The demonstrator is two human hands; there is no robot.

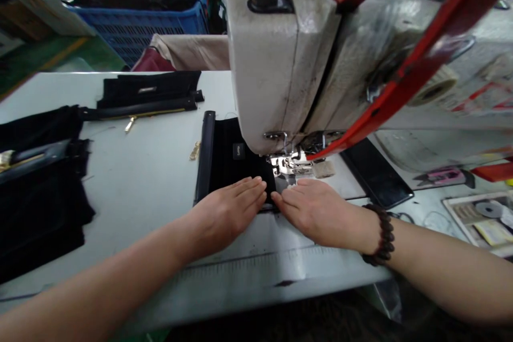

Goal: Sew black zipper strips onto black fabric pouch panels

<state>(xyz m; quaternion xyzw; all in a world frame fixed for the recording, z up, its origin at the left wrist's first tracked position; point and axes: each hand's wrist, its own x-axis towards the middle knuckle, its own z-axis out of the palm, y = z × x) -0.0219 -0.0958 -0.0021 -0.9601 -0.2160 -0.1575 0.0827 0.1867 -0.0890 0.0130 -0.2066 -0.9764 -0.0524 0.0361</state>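
Observation:
A black fabric panel [228,171] with a small dark label [239,151] and a zipper edge [205,155] lies under the sewing machine [276,64]. My left hand [230,211] rests flat on its near part, fingers together and stretched out. Just right of it, my right hand [316,211] lies beside the metal presser foot [289,164], its thumb reaching to the panel's right edge. Its fingers are extended, their tips partly hidden near the foot. A gold zipper pull [194,150] sticks out left of the panel.
More black zippered pieces [150,91] lie on the table [140,171], with a dark pile [40,214] at left. Right of the machine are a black phone-like slab [377,173], pink snips [443,177] and a parts tray [481,219]. A blue crate [140,26] stands behind.

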